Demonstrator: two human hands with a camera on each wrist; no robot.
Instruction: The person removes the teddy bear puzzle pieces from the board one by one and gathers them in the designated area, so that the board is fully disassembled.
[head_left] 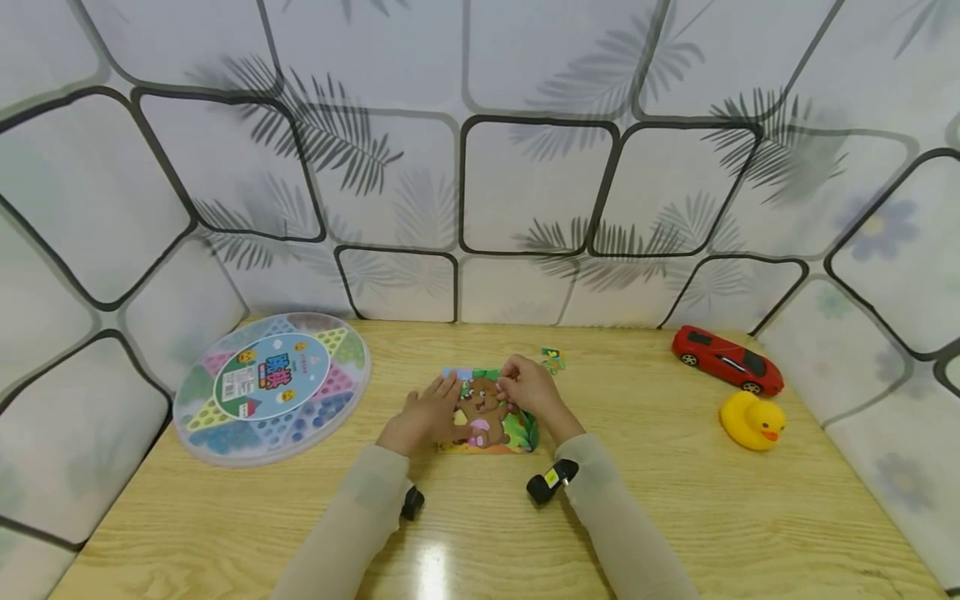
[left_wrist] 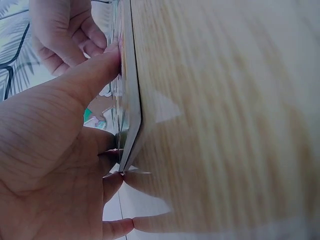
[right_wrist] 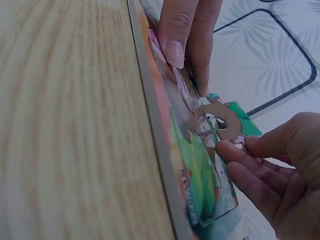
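Note:
A jigsaw puzzle (head_left: 480,429) with a brown bear on a green and blue scene lies flat on the table. My left hand (head_left: 431,412) rests on its left side, thumb on the picture. In the left wrist view, the other fingers (left_wrist: 112,187) of that hand reach past the board's corner, some tips touching the table. Over the puzzle's right side, my right hand (head_left: 528,387) pinches a puzzle piece (right_wrist: 222,120) between thumb and fingers. The piece shows a bear's eye and green background, and stands tilted up from the board in the right wrist view.
Loose puzzle pieces (head_left: 553,361) lie beyond the board's upper right corner. At the left is a round Chinese checkers board (head_left: 345,417) in clear wrapping. A red toy car (head_left: 727,361) and a yellow rubber duck (head_left: 750,421) stand at the right. A patterned wall (head_left: 525,287) borders the table's back.

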